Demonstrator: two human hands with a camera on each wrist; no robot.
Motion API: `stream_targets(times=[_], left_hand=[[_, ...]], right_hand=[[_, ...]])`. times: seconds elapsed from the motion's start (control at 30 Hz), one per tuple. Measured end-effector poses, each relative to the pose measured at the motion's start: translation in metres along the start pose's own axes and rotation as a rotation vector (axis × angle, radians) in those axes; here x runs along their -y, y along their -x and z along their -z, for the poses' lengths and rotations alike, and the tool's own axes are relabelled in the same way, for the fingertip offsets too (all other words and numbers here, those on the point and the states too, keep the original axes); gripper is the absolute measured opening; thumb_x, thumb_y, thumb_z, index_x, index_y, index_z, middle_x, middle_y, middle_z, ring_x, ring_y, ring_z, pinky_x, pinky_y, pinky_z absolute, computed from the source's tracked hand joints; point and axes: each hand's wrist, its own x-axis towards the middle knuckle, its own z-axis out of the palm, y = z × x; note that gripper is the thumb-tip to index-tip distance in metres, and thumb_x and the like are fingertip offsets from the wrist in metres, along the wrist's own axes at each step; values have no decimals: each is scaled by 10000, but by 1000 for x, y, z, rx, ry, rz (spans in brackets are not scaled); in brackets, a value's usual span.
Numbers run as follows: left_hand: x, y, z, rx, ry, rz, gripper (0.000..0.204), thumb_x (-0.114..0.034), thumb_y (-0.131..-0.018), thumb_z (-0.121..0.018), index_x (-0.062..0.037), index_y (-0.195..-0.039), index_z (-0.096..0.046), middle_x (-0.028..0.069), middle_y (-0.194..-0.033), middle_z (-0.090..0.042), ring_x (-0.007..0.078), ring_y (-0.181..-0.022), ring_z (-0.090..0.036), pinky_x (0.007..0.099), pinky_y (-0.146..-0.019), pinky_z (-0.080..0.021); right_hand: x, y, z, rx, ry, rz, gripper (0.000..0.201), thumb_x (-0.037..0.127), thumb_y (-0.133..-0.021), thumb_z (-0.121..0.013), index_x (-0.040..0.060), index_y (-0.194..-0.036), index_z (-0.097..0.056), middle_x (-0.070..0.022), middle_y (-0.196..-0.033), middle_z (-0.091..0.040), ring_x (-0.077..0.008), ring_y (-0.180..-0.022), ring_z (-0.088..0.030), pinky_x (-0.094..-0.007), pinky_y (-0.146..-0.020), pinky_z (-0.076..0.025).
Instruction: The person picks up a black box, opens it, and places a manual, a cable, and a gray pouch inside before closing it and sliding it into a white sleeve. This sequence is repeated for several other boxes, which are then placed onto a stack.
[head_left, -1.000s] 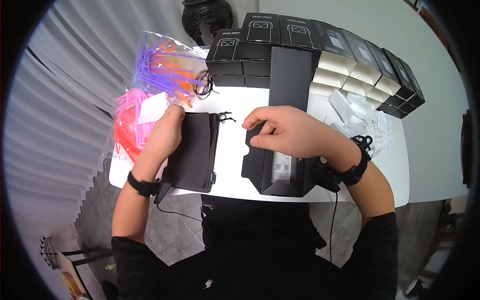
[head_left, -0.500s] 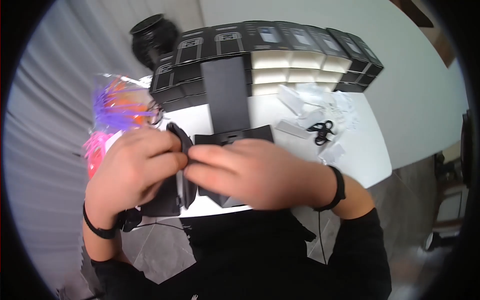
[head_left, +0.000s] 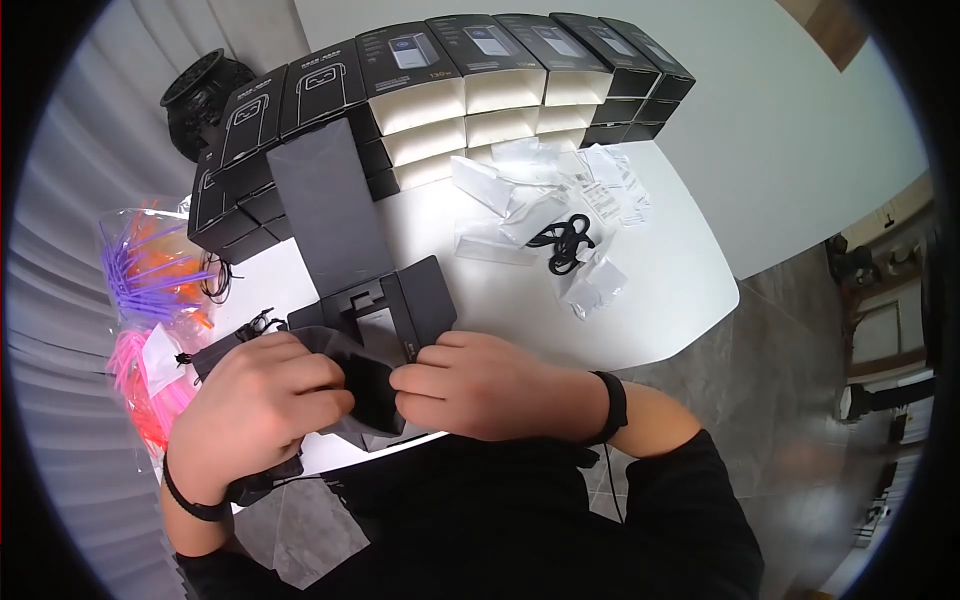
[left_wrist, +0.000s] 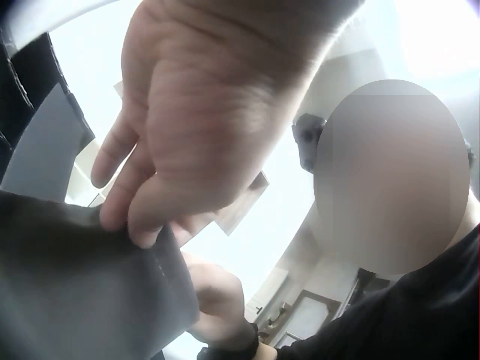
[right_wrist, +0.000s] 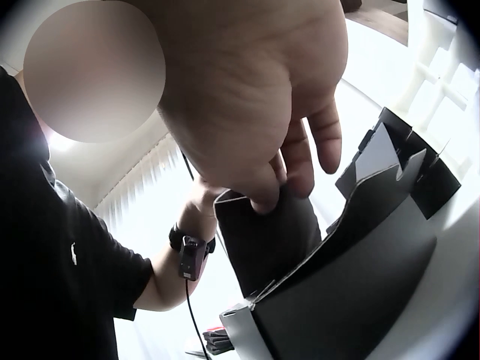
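Both hands hold a black fabric pouch (head_left: 368, 390) by its rim, its mouth spread wide between them. My left hand (head_left: 255, 400) pinches the left side of the rim; in the left wrist view the thumb and fingers grip the pouch's edge (left_wrist: 82, 277). On the opposite side my right hand (head_left: 485, 385) pinches the rim, and the right wrist view shows its thumb and fingertips on the dark cloth (right_wrist: 274, 240). Just behind the pouch lies an opened black box (head_left: 430, 300), its long lid flap (head_left: 330, 205) raised. More black pouches (head_left: 212, 355) with cords lie partly hidden beyond the left hand.
Stacked black boxes (head_left: 405, 60), several with white ends showing, line the back. White papers and wrappers (head_left: 500, 190) and a coiled black cable (head_left: 565, 243) lie right of the box. Bags of purple and orange sticks (head_left: 150, 275) and pink ones (head_left: 140, 370) sit at left.
The left hand has lifted a pouch from the pile, and the right hand has joined it. Half a second ago the pouch was narrow; now its mouth is spread. The head view has turned right.
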Motion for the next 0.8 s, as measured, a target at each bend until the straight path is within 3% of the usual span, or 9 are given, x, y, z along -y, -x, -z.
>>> stream_targets(times=[0.1,0.17,0.23,0.3,0.37,0.57,0.6,0.73,0.8], left_hand=[[-1,2,0,29,27,20,218,-21,-595,-708,-60,-807,-678,46,-862,-662,267,-725,-624,371,-626,-488],[0,2,-3,12,25,16,200,-39,-602,-711,-57,-799,-679,48,-868,-669,264,-736,-630,370,-635,-492],[-1,1,-6,-31,11,-1,184,-60,-612,-710,-47,-792,-677,53,-876,-677,262,-743,-637,370,-644,-497],[-2,1,-9,-69,-50,-3,173,-74,-623,-700,-37,-790,-672,66,-888,-685,263,-743,-641,370,-654,-501],[-2,0,-10,-93,-72,-15,165,-82,-631,-691,-29,-786,-667,77,-900,-691,264,-743,-644,371,-661,-504],[2,2,-16,-123,-43,-33,174,-81,-626,-689,-24,-788,-660,90,-900,-690,267,-745,-644,374,-671,-506],[3,2,-17,-123,-40,-31,177,-79,-626,-689,-24,-791,-660,89,-898,-690,266,-744,-644,374,-671,-507],[5,0,-18,-106,-71,-33,148,-120,-695,-647,-26,-807,-666,70,-885,-672,232,-771,-649,344,-700,-519],[5,0,-21,-129,-39,-28,162,-89,-655,-671,-27,-805,-664,85,-886,-681,254,-751,-645,368,-684,-513]], right_hand=[[-11,4,17,22,-81,11,62,72,-796,-611,103,-847,-595,-9,-896,-547,-186,-769,-583,-333,-655,-462],[-33,11,40,-224,-65,-8,112,41,-769,-632,92,-868,-622,-27,-914,-598,-223,-826,-628,-378,-688,-502],[-71,26,75,-161,106,-64,204,9,-727,-660,91,-912,-677,-56,-965,-657,-277,-897,-659,-408,-737,-532],[-104,31,112,251,286,-404,262,-10,-726,-673,105,-958,-717,-87,-974,-675,-315,-931,-661,-410,-761,-536],[-139,48,120,434,326,-607,320,-19,-729,-710,121,-1015,-728,-107,-995,-671,-326,-950,-658,-418,-777,-536],[-178,99,96,532,237,-796,341,-20,-692,-781,96,-1004,-709,-96,-988,-641,-320,-947,-641,-413,-804,-518],[-178,99,94,526,225,-827,293,-18,-677,-788,79,-931,-678,-98,-970,-631,-333,-939,-633,-415,-794,-514],[-176,97,91,528,195,-833,267,-7,-662,-797,60,-854,-623,-110,-931,-621,-347,-902,-620,-425,-771,-499],[-177,94,91,543,171,-831,271,-3,-659,-798,49,-833,-598,-120,-910,-618,-353,-885,-613,-431,-759,-491]])
